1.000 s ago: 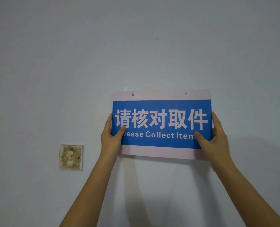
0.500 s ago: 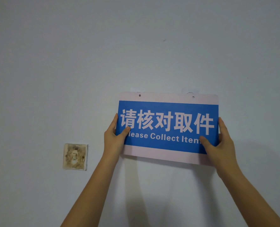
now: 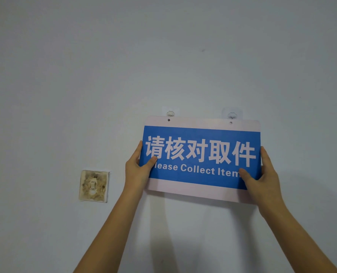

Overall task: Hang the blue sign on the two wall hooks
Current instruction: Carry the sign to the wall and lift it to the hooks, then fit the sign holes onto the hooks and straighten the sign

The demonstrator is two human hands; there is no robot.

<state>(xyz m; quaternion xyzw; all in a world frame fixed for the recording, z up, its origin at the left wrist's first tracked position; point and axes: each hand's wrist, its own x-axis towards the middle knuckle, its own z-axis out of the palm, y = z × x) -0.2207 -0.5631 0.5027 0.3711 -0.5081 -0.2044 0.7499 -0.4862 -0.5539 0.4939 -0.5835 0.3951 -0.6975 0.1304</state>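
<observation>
Head view: both bare hands hold a flat rectangular sign (image 3: 202, 158) up against a plain pale grey-white wall (image 3: 85, 75). Sign has a blue panel with white Chinese characters and the English line "Please Collect Items", partly covered by thumbs, plus pale pinkish strips along top and bottom. Left hand (image 3: 137, 170) grips the sign's left edge, thumb on the blue front, fingers wrapped behind. Right hand (image 3: 262, 180) grips the lower right edge the same way, thumb on the front, fingers behind the right side. Sign tilted slightly, right end lower.

Two small punched holes sit in the top strip, left hole (image 3: 168, 120) and right hole (image 3: 231, 122). Two clear plastic adhesive wall hooks show just above the sign's top edge: left hook (image 3: 170, 113) above the left hole, right hook (image 3: 232, 115) above the right hole. Holes lie just below the hooks, not on them; sign not yet hung.

Square, dirty, yellowed wall plate (image 3: 93, 185) is fixed on the wall to the left of the left forearm, lower than the sign's top. Forearm shadows fall on the wall below the sign.
</observation>
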